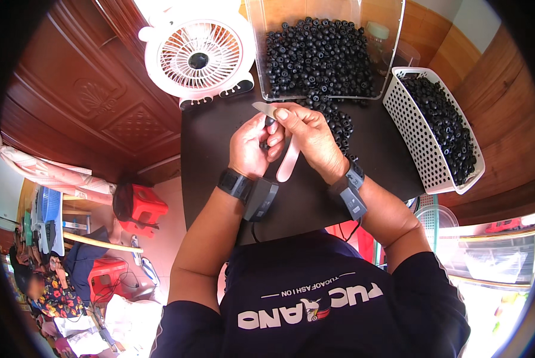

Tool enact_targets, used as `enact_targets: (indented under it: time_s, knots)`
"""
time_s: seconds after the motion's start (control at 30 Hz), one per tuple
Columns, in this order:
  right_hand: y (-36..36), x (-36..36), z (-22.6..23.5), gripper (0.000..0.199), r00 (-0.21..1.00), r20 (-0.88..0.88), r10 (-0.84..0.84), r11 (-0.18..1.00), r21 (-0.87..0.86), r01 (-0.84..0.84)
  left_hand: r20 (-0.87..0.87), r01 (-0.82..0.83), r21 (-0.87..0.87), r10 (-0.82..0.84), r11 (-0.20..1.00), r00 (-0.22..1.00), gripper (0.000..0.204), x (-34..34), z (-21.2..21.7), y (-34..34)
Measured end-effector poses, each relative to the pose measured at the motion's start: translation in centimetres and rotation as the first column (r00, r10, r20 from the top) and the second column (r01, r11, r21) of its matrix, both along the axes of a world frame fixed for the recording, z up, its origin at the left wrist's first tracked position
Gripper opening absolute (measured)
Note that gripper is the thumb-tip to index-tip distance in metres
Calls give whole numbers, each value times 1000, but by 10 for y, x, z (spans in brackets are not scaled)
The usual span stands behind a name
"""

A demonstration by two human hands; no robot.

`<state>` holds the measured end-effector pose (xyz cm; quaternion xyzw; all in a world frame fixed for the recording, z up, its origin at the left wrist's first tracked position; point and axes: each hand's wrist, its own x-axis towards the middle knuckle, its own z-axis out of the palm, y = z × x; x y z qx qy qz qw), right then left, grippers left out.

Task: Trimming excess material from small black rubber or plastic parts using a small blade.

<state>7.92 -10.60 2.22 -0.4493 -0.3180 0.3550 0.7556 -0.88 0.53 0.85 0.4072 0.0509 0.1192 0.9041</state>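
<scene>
My left hand is closed, pinching a small black round part between thumb and fingers. My right hand grips a small knife. Its pale pink handle hangs down below the fingers, and its short metal blade points up and to the left, close against the black part. Whether the blade touches it, I cannot tell. Both hands are held above the dark table. Just beyond them, a pile of loose black round parts lies on the tabletop; many show a hole in the middle.
A clear plastic bin of black parts stands at the back, with a capped jar by its right side. A white perforated basket of similar parts is at the right. A pink-white fan stands back left. Another person sits far left near red stools.
</scene>
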Motion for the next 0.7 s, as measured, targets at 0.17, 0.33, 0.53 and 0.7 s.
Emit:
enact_targets:
  time_s: [0.17,0.33,0.53,0.7]
  knots:
    - [1,1,-1,30,988,-115,98,994,59,-92,54,47,-13,-47,999,997,30,0,-2,2]
    - [2,2,-6,31,988,-109,108,993,61,-102,40,16,-38,-15,999,999,29,0,0,-3]
    - [-1,-1,-2,31,993,-35,115,993,3,-115,-44,-103,-57,101,993,994,29,1,-2,-14]
    - [-2,-1,1,29,982,-166,89,996,24,-86,21,-86,-60,87,995,996,29,2,3,-19]
